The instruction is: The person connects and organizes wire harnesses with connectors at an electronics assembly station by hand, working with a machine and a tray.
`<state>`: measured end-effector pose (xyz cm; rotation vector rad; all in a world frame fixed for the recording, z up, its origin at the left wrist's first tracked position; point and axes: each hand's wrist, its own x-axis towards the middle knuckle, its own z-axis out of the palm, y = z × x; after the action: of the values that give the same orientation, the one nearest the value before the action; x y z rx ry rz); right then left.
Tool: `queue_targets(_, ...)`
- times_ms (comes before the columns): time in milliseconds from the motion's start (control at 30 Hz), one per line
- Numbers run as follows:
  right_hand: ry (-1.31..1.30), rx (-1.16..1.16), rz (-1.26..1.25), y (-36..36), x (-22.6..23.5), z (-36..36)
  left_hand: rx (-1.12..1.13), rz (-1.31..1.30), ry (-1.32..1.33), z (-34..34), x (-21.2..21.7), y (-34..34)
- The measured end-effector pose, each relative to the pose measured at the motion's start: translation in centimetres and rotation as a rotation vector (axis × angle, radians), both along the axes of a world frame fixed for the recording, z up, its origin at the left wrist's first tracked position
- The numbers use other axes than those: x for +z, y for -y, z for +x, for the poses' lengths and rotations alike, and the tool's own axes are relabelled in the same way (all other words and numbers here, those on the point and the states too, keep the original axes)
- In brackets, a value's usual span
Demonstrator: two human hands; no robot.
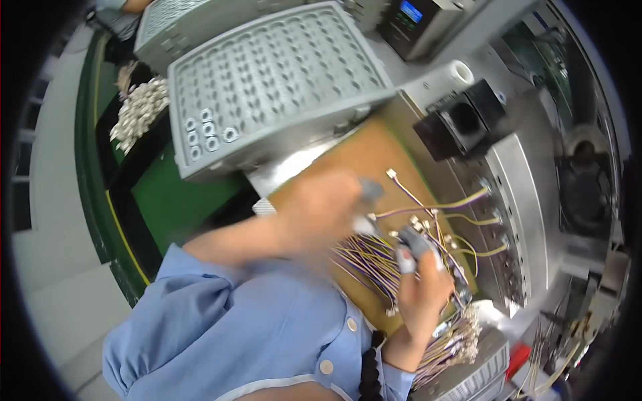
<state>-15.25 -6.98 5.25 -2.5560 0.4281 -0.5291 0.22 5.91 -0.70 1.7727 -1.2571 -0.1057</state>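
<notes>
Sorting step, I'd judge: left hand [321,210], blurred, pinches one lead from the wire bundle [374,264] on the brown worktop [354,160], right hand [428,281] clenched on the bundle; next needs steady separation.

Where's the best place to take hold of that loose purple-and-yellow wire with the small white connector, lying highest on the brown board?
Probably on the wire just behind the small white connector of the loose purple-and-yellow wire, coming from above: that end lies free on the brown board, apart from the bundle of purple-and-yellow wires near the right hand. The blurred left hand is closest.
</notes>
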Motion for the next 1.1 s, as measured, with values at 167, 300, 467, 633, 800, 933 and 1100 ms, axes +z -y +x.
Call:
queue_targets(167, 0.252, -0.232, 0.76, 3.6, -1.5, -2.8, 0.661, 0.832, 0.579, 12.9, 1.1, -10.5)
queue_targets(300, 0.295, -0.173, 0.795, 3.7, -2.5, -1.4, 0.673, 0.895, 0.538, 18.2, -3.1, -19.6)
queue_targets(467, 0.223, -0.232, 0.771, 3.7, -1.8, -2.6, 0.569, 0.141, -0.005, 18.9, -4.2, -19.0)
queue_targets(633, 0.037, -0.173, 0.723, 3.5, -2.0, -2.0, -0.22, -0.053, -0.103, 4.4, 3.7, 0.7)
queue_targets(800, 0.081, -0.144, 0.995, 2.4, -0.7, -2.2, -0.41, -0.079, -0.774, -2.1, 1.7, 3.9)
queue_targets(933, 0.094, -0.045, 0.87, 2.9, -0.5, -3.3, -0.512, -0.022, -0.823, -2.5, 2.1, 4.2)
queue_targets(1100, 0.082, -0.037, 0.728, 3.6, -1.2, -3.7, -0.393, -0.044, -0.385, -2.5, 2.6, 5.2)
